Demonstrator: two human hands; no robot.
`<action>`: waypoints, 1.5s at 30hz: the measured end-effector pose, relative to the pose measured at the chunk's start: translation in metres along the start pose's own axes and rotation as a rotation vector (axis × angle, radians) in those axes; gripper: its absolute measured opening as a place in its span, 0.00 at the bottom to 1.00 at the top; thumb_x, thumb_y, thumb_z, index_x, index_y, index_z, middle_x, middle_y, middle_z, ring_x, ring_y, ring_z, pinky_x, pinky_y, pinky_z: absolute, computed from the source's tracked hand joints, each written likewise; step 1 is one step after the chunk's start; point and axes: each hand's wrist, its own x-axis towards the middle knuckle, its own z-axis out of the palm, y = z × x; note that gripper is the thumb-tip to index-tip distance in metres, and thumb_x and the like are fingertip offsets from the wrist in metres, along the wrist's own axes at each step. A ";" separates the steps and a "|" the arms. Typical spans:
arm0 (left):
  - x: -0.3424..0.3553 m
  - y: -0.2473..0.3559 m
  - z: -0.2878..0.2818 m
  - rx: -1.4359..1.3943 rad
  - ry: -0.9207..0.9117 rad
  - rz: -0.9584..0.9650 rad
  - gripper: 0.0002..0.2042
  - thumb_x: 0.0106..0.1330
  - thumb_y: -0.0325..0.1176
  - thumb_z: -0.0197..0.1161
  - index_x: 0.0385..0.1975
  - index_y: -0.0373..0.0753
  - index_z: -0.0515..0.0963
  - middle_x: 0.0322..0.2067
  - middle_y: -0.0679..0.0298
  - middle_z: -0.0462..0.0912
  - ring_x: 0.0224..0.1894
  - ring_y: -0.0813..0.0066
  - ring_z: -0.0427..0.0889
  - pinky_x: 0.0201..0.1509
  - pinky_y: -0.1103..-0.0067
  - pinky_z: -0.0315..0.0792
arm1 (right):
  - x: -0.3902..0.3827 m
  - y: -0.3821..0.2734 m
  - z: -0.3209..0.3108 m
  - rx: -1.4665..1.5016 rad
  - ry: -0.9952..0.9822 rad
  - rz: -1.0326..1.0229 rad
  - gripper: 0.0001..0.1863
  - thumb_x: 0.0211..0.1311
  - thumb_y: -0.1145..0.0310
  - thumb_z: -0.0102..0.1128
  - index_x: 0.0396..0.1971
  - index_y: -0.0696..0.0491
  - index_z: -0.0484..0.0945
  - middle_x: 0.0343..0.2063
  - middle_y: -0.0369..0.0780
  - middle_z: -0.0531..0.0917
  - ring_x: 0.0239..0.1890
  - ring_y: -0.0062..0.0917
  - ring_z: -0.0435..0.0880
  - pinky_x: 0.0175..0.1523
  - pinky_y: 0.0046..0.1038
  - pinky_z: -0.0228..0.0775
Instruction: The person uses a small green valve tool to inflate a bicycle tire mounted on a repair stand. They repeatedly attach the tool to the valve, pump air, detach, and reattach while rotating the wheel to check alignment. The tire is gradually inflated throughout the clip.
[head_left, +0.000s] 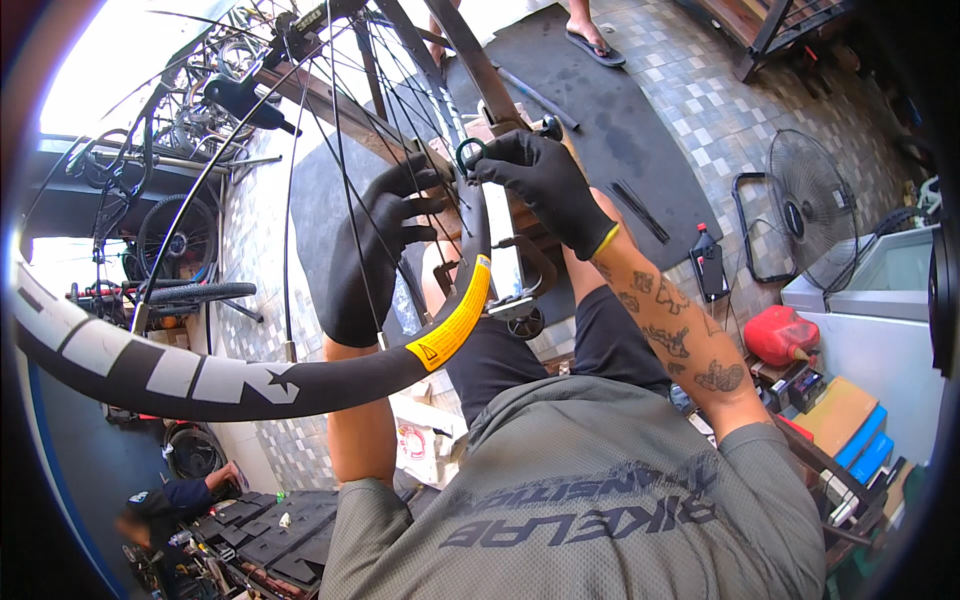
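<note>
Bike workshop: wheel (340, 396) in stand (480, 68), bicycles (180, 243) nearby.

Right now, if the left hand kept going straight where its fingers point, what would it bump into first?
Probably the wheel's black rim, just right of the fingertips of the left hand. Depth is unclear, though, so the fingers might slip behind it.
</note>
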 end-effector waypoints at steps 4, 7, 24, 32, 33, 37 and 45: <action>0.000 0.000 0.006 0.081 -0.050 -0.009 0.31 0.69 0.46 0.65 0.65 0.29 0.72 0.55 0.51 0.82 0.56 0.62 0.83 0.63 0.70 0.73 | -0.030 -0.011 0.005 0.065 -0.121 -0.081 0.11 0.61 0.74 0.70 0.42 0.60 0.83 0.35 0.38 0.88 0.39 0.18 0.86 0.48 0.22 0.79; 0.011 -0.004 0.006 0.203 -0.061 -0.016 0.31 0.70 0.45 0.63 0.66 0.29 0.70 0.56 0.50 0.82 0.59 0.62 0.81 0.64 0.69 0.72 | -0.040 -0.011 0.013 0.058 -0.200 0.007 0.12 0.60 0.74 0.71 0.42 0.60 0.83 0.35 0.39 0.88 0.40 0.18 0.87 0.48 0.23 0.79; 0.033 -0.014 -0.004 0.244 -0.106 0.013 0.36 0.66 0.49 0.69 0.66 0.29 0.70 0.59 0.47 0.80 0.61 0.56 0.80 0.68 0.66 0.70 | -0.008 -0.013 0.004 0.106 -0.385 0.169 0.19 0.58 0.71 0.70 0.49 0.63 0.81 0.37 0.40 0.89 0.41 0.23 0.88 0.53 0.25 0.79; 0.045 -0.031 -0.004 0.245 -0.088 0.062 0.32 0.71 0.42 0.66 0.67 0.27 0.68 0.60 0.48 0.79 0.61 0.61 0.79 0.65 0.71 0.72 | -0.019 -0.013 0.012 -0.067 -0.179 0.101 0.19 0.56 0.69 0.70 0.47 0.63 0.84 0.35 0.42 0.90 0.38 0.22 0.89 0.46 0.24 0.81; 0.045 -0.032 -0.004 0.241 -0.084 0.061 0.32 0.71 0.42 0.67 0.68 0.27 0.68 0.60 0.48 0.79 0.61 0.61 0.79 0.65 0.71 0.72 | -0.017 -0.010 0.013 -0.069 -0.173 0.055 0.19 0.56 0.68 0.70 0.46 0.63 0.85 0.35 0.42 0.90 0.37 0.22 0.89 0.45 0.24 0.82; 0.046 -0.036 -0.006 0.226 -0.083 0.071 0.32 0.71 0.42 0.67 0.67 0.26 0.68 0.60 0.49 0.79 0.61 0.61 0.79 0.65 0.71 0.73 | -0.010 -0.003 0.013 -0.176 -0.179 0.027 0.18 0.57 0.68 0.70 0.45 0.62 0.84 0.33 0.45 0.90 0.36 0.26 0.90 0.43 0.26 0.81; 0.048 -0.042 -0.004 0.254 -0.029 0.085 0.33 0.69 0.45 0.68 0.66 0.27 0.70 0.59 0.48 0.80 0.61 0.58 0.80 0.64 0.69 0.73 | -0.020 0.002 0.029 -0.378 -0.009 -0.211 0.13 0.62 0.70 0.67 0.44 0.60 0.79 0.29 0.47 0.88 0.32 0.36 0.89 0.38 0.35 0.78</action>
